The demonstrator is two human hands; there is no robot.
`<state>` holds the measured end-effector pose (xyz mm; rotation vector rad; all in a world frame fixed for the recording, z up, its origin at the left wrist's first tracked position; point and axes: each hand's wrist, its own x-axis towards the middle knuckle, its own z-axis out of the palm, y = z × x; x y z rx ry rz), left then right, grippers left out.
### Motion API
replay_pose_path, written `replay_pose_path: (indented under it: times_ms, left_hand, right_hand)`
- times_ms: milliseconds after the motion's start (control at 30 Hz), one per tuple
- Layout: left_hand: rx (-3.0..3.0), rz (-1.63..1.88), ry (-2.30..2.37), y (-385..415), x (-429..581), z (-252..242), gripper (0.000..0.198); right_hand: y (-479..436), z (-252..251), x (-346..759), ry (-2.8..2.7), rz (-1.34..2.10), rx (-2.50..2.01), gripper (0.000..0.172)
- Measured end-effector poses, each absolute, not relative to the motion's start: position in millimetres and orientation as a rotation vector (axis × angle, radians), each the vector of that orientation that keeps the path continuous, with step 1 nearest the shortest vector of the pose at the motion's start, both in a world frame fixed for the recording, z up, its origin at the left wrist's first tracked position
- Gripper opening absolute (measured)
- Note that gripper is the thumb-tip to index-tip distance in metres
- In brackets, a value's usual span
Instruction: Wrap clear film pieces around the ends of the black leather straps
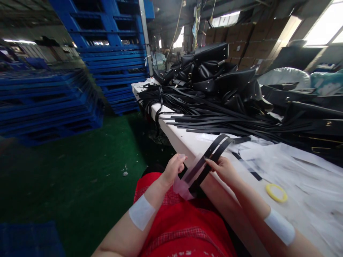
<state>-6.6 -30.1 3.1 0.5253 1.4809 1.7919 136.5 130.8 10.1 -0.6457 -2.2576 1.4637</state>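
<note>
Over the table's near edge, my right hand (221, 167) pinches a black strap (218, 151) with small holes, looped into two lengths that hang down toward my lap. A thin translucent sheet (183, 187) wraps around or lies against the strap's lower part. My left hand (175, 166) is closed, its fingers gripping the edge of that sheet, left of the strap. Where the strap ends down low is hidden by the sheet and shadow.
A white table (177, 134) runs along my right. Many black strips (209, 110) lie on it before a heap of black leather bags (206, 71). Translucent sheets (292, 160) and a yellow tape ring (276, 193) are at right. Blue pallets (112, 60) stand at left.
</note>
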Motion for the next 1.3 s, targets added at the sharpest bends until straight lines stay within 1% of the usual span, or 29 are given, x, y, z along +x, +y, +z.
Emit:
replay_pose_path:
  times_ms: [167, 367, 533, 633, 733, 833, 933, 1067, 1167, 1300]
  left_hand:
    - [0.51, 1.737, 1.469, -28, -4, -2, 0.028]
    - [0.591, 1.618, 1.494, -26, 0, -4, 0.027]
    - [0.993, 1.4, 1.508, -33, 3, 9, 0.034]
    - [1.006, 1.3, 1.46, -34, 5, 9, 0.04]
    - [0.938, 1.338, 1.529, -33, 6, 5, 0.039]
    - [0.896, 1.413, 1.589, -33, 4, 2, 0.038]
    - [0.822, 1.448, 1.557, -33, 1, -2, 0.038]
    - [0.787, 1.433, 1.551, -32, 2, -12, 0.037]
    - [0.754, 1.412, 1.547, -30, 5, -16, 0.037]
    - [0.742, 1.393, 1.564, -29, 7, -16, 0.035]
  right_hand:
    - [135, 13, 139, -2.237, 1.448, -0.646, 0.046]
    - [132, 15, 140, -2.237, 1.443, -0.591, 0.04]
    - [133, 17, 141, -2.27, 1.47, -0.521, 0.039]
    - [134, 17, 142, -2.289, 1.5, -0.491, 0.038]
    - [139, 22, 146, -2.355, 1.496, -0.473, 0.037]
    - [153, 37, 159, -2.339, 1.477, -0.516, 0.036]
    - [167, 60, 177, -2.119, 1.419, -0.569, 0.035]
    - [174, 83, 197, -1.749, 1.324, -0.491, 0.023]
    - [170, 83, 199, -1.652, 1.374, -0.419, 0.021]
    - [161, 75, 189, -1.756, 1.417, -0.443, 0.024]
